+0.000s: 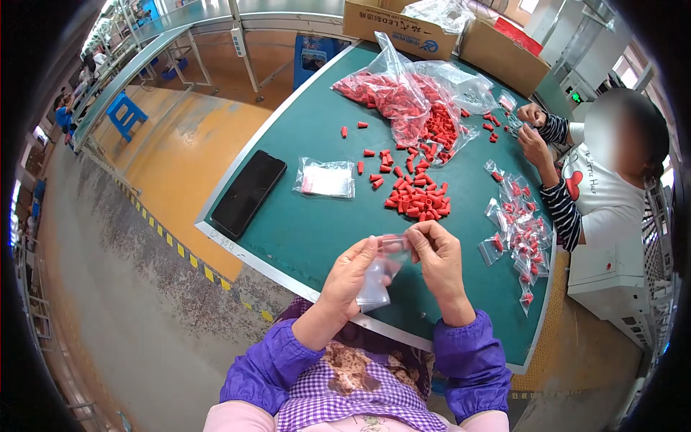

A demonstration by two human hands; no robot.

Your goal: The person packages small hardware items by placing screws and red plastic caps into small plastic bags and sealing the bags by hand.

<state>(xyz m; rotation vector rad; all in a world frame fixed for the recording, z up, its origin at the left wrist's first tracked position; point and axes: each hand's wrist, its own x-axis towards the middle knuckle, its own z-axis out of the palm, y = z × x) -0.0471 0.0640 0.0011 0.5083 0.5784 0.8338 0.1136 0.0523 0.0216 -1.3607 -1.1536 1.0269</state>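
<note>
Near the front edge of the green table, my left hand [345, 277] grips a small clear zip bag [376, 283] from its left side, thumb on top. My right hand [437, 261] pinches the bag's upper right corner between thumb and fingertips. No red piece shows inside the bag. Just beyond my hands lies a loose pile of red tapered plastic caps [419, 200]. More caps spill from a large clear plastic bag [403, 108] behind the pile. To the left of the pile rests a packet of flat zip bags [325, 178].
A black phone [249, 193] lies at the table's left edge. Filled small bags with red caps [520, 227] are heaped on the right. Cardboard boxes [403, 29] stand at the back. Across the right edge, a co-worker in striped sleeves [561, 209] handles small items.
</note>
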